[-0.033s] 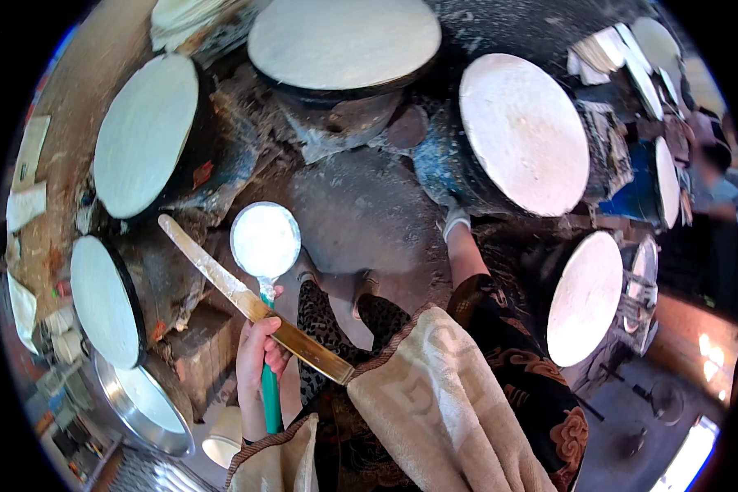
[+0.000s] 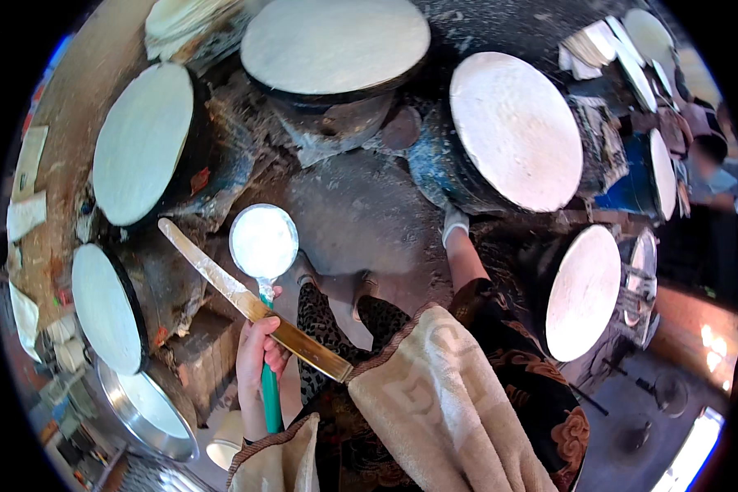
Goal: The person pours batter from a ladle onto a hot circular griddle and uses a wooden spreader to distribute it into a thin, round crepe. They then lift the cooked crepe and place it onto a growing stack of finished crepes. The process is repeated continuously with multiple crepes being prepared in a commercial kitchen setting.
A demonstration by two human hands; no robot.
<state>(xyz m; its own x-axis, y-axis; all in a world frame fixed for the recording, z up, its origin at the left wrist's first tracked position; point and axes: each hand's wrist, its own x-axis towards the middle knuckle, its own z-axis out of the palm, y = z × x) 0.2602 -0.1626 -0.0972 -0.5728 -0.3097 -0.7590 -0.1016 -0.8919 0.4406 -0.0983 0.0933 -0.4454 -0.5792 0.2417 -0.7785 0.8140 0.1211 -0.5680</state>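
Observation:
My left hand (image 2: 258, 348) is closed around two tools at once. One is a ladle with a green handle (image 2: 271, 398) and a round bowl (image 2: 263, 241) full of white liquid. The other is a long, flat wooden spatula (image 2: 238, 295), smeared with white, lying slantwise across the ladle's handle. My right arm reaches forward, and the gloved right hand (image 2: 455, 220) is at the lower side of a round griddle (image 2: 517, 131) covered with a white layer. Its fingers are too dark and small to make out.
More white-covered round griddles stand around me: far middle (image 2: 336, 45), left (image 2: 143, 143), lower left (image 2: 107, 307) and right (image 2: 584, 293). A metal basin (image 2: 115, 381) with white liquid is at lower left. Stacked white sheets (image 2: 589, 47) lie far right, near another person (image 2: 708, 164).
The view has turned slightly, so the griddles sit a little differently in the picture. My left hand keeps the same hold, and the right hand stays beside the griddle.

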